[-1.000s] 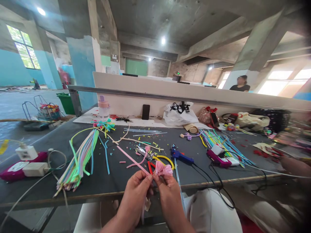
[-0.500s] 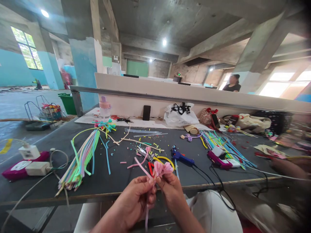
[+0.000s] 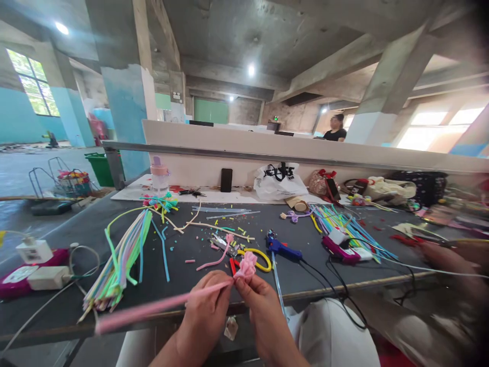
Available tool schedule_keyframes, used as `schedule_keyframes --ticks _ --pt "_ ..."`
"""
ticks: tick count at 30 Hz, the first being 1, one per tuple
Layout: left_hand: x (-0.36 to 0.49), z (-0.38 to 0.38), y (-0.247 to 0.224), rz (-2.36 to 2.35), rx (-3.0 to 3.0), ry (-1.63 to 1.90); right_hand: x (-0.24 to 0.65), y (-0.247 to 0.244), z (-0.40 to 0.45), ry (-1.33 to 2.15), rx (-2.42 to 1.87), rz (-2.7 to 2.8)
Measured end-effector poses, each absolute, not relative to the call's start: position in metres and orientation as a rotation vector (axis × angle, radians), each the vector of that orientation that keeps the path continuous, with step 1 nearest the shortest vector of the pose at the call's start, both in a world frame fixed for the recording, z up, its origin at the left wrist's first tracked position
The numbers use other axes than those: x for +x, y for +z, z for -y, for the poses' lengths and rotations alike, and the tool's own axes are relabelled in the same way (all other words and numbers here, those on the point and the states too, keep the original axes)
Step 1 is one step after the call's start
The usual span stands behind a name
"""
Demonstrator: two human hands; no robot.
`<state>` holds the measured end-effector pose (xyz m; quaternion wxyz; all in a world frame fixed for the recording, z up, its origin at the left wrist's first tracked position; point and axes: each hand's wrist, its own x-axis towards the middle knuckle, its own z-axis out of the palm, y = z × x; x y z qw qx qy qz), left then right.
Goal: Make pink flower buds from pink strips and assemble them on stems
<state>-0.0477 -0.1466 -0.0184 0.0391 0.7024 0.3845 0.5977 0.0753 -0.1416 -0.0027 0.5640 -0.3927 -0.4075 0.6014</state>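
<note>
At the table's front edge my right hand (image 3: 260, 295) pinches the base of a pink pipe-cleaner flower (image 3: 247, 265). Beside it my left hand (image 3: 209, 300) is closed on a long pink pipe cleaner (image 3: 153, 305), whose free end sticks out left, blurred. The two hands almost touch under the flower. Just beyond them lie pliers (image 3: 225, 243) with red and yellow handles, partly hidden by the flower, and a curled pink pipe cleaner piece (image 3: 214, 261). A blue glue gun (image 3: 284, 248) rests right of the pliers.
A bundle of pastel pipe cleaners (image 3: 122, 260) lies at left, another bundle (image 3: 340, 224) at right. Purple power strips (image 3: 353, 254) with cords sit on both sides. A phone (image 3: 226, 180), a bottle (image 3: 159, 176) and a white bag (image 3: 280, 181) stand at the back. Another person's blurred hand (image 3: 439, 255) is at right.
The pink pipe cleaner, earlier hanging down below my hands, now stretches out to the left. My left hand has turned over, and the flower is more upright. The view has shifted slightly.
</note>
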Motion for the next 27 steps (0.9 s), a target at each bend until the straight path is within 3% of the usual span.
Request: schedule_keyframes --ticks 6,11,22,27 --pt "-0.055 0.144 -0.031 -1.070 2.585 1.877 0.070 0.004 0.147 1.373 -1.015 0.879" --pt "-0.052 0.150 -0.033 -1.267 2.426 1.708 0.069 0.005 0.150 1.374 -0.971 0.816" --pt "-0.054 0.153 -0.038 -1.069 2.201 1.649 0.069 -0.004 0.151 1.419 -0.935 0.828" --pt "-0.043 0.156 -0.028 -1.288 1.768 1.625 0.072 -0.009 0.146 1.212 -1.063 0.976"
